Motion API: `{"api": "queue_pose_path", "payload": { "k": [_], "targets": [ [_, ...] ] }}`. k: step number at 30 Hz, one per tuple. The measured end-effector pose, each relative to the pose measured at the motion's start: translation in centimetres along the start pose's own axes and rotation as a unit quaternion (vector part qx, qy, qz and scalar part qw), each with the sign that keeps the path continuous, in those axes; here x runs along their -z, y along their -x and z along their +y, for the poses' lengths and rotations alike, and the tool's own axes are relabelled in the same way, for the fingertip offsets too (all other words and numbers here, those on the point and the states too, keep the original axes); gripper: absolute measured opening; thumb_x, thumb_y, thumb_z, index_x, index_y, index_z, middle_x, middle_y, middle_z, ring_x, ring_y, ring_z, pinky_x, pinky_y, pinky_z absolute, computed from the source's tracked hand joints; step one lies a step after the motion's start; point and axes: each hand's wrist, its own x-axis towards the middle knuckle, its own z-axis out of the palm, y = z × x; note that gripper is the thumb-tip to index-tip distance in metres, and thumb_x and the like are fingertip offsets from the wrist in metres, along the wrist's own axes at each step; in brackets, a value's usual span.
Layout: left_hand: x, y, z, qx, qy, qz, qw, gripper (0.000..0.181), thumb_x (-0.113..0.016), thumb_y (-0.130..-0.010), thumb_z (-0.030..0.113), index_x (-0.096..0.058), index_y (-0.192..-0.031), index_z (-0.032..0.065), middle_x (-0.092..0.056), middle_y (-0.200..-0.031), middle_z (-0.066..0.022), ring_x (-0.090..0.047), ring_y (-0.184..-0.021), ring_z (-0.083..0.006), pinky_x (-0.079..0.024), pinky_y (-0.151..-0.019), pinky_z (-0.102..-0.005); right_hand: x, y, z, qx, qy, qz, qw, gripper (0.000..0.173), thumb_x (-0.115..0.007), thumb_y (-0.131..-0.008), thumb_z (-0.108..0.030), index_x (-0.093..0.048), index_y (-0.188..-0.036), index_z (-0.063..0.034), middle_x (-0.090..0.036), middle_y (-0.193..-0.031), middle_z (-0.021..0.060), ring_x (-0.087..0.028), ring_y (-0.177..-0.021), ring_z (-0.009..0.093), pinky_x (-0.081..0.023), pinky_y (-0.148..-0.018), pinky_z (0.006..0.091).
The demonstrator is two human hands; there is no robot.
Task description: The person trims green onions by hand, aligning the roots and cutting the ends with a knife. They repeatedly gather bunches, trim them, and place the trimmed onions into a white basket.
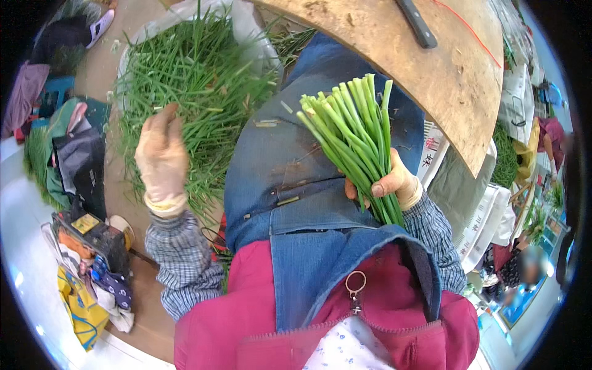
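Note:
My right hand (397,182), in a pale glove with bare fingertips showing, grips a bunch of green vegetable stalks (356,125) above my lap. Their pale cut ends point up and away from me, towards a wooden board. My left hand (162,155), also in a pale glove, is blurred by motion. It hovers over the near left part of a large whitish plastic bag (252,27) heaped with long green leaves (199,78). Nothing shows in the left hand; its palm side is hidden.
A worn wooden board (444,74) juts over my knees, bearing a black knife handle (418,25) and a red string (471,37). Plant scraps lie on my denim apron (286,162). Bags and a yellow bag (83,305) stand left. White packages (483,226) and people are right.

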Motion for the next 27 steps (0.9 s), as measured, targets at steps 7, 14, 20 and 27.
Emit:
{"api": "queue_pose_path", "payload": {
  "k": [7,14,20,27],
  "targets": [
    [-3.1,-1.8,11.6,-0.201,0.140,-0.110,0.963,0.025,-0.074,-0.072,0.009,-0.061,-0.094,0.0034,-0.058,-0.076,-0.0089,-0.060,-0.067,-0.0208,-0.048,-0.059,-0.0292,-1.0,-0.2,-0.2,-0.019,0.046,0.031,0.998,0.071,-0.078,-0.049,-0.011,-0.053,-0.111,0.0106,-0.061,-0.084,0.0185,-0.063,-0.065,0.026,-0.051,-0.044,0.0287],
    [-2.9,-1.9,11.5,-0.280,-0.022,0.071,0.957,0.019,-0.067,-0.067,-0.002,-0.056,-0.082,0.0035,-0.056,-0.068,-0.0087,-0.056,-0.059,-0.0261,-0.047,-0.054,-0.0358,-1.1,-0.1,-0.5,-0.024,0.040,0.026,0.999,0.069,-0.077,-0.049,-0.010,-0.053,-0.111,0.0094,-0.062,-0.081,0.0182,-0.063,-0.064,0.026,-0.051,-0.046,0.0289],
    [-3.4,1.1,13.7,-0.411,-0.040,-0.069,0.908,0.035,-0.071,-0.067,0.023,-0.065,-0.100,0.0111,-0.058,-0.104,-0.0016,-0.054,-0.094,-0.0212,-0.036,-0.095,-0.0476,-0.7,0.0,-0.2,-0.010,-0.015,0.006,1.000,0.065,-0.075,-0.059,-0.016,-0.054,-0.115,0.0076,-0.063,-0.095,0.0211,-0.065,-0.072,0.027,-0.055,-0.054,0.0325],
    [-4.1,2.4,12.7,-0.336,-0.028,-0.103,0.936,0.038,-0.070,-0.070,0.027,-0.065,-0.104,0.0120,-0.056,-0.097,-0.0012,-0.052,-0.095,-0.0210,-0.033,-0.097,-0.0480,0.0,0.1,0.4,-0.001,-0.099,-0.007,0.995,0.068,-0.073,-0.064,-0.019,-0.048,-0.121,0.0091,-0.061,-0.102,0.0247,-0.066,-0.081,0.033,-0.058,-0.056,0.0368]
  ]
}}
